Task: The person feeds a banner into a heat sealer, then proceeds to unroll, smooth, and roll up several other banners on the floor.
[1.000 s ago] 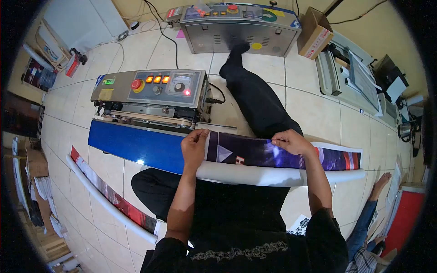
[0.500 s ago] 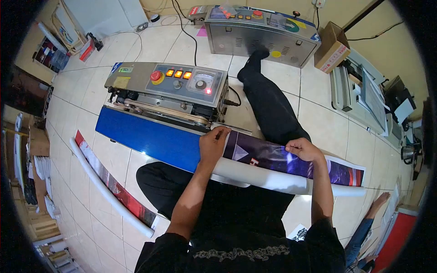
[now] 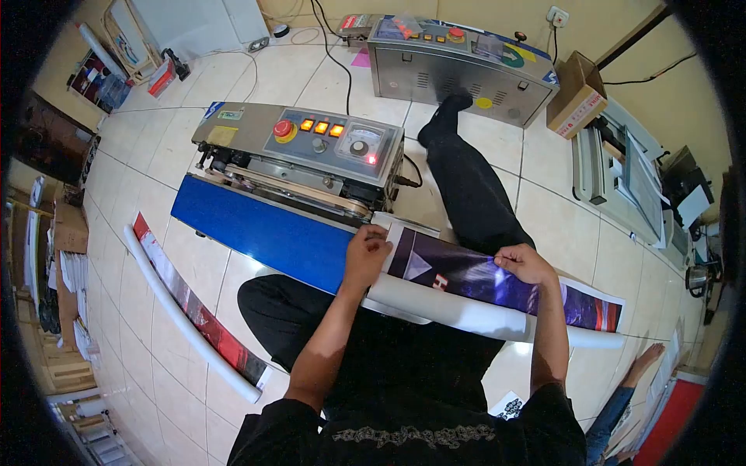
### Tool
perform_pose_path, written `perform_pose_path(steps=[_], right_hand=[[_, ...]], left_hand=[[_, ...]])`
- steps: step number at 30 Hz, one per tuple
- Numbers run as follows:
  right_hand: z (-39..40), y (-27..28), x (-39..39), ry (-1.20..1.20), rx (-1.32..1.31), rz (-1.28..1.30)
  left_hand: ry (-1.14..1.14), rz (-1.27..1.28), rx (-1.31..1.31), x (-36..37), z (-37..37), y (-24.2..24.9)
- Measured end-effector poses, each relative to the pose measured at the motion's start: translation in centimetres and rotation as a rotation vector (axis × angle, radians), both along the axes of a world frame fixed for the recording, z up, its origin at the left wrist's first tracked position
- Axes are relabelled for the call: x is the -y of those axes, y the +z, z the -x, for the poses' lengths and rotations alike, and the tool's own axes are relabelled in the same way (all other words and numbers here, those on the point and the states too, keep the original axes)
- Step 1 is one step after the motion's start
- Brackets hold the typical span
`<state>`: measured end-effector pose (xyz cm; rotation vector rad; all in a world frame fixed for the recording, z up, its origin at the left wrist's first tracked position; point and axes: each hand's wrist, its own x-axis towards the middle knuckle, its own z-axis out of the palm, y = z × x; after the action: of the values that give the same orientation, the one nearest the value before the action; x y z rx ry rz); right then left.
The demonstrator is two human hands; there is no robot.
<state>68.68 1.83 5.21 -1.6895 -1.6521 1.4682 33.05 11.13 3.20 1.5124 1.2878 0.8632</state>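
A printed banner [image 3: 472,273], dark purple with a pale triangle, lies across my lap with its lower part rolled into a white tube [image 3: 454,304]. My left hand [image 3: 367,256] is closed at the banner's white left edge, by the end of the band sealer's blue conveyor belt [image 3: 260,233]. Farther right, my right hand [image 3: 528,266] pinches the banner's upper edge between thumb and fingers. The band sealer [image 3: 311,147] stands in front of me with its orange switches lit.
Another sealing machine [image 3: 458,74] stands by the wall, beside a cardboard box [image 3: 576,97]. A partly rolled red print [image 3: 198,314] lies on the tiled floor to the left. My outstretched leg [image 3: 474,175] is beyond the banner. Another person's bare foot [image 3: 649,356] shows at lower right.
The camera view has shifted slightly, so the machines appear a little farther right. My left hand's fingers have curled more at the banner's edge. The right hand keeps its pinch.
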Motion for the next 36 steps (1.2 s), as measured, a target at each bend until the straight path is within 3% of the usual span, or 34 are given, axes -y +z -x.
perform_pose_path(steps=[2, 5, 28, 36], right_hand=[[0.2, -0.2, -0.2, 0.002, -0.008, -0.014], [0.6, 0.1, -0.7, 0.013, -0.009, -0.027], [6.3, 1.3, -5.7, 0.045, -0.005, -0.099], [7.5, 0.9, -6.8, 0.046, -0.028, -0.069]], left_hand=[[0.182, 0.387, 0.494, -0.1, 0.4, -1.0], [0.183, 0.383, 0.560, -0.4, 1.2, -1.6], [0.131, 0.212, 0.487, -5.6, 6.3, -1.1], [0.183, 0.332, 0.292, -5.9, 8.3, 0.4]])
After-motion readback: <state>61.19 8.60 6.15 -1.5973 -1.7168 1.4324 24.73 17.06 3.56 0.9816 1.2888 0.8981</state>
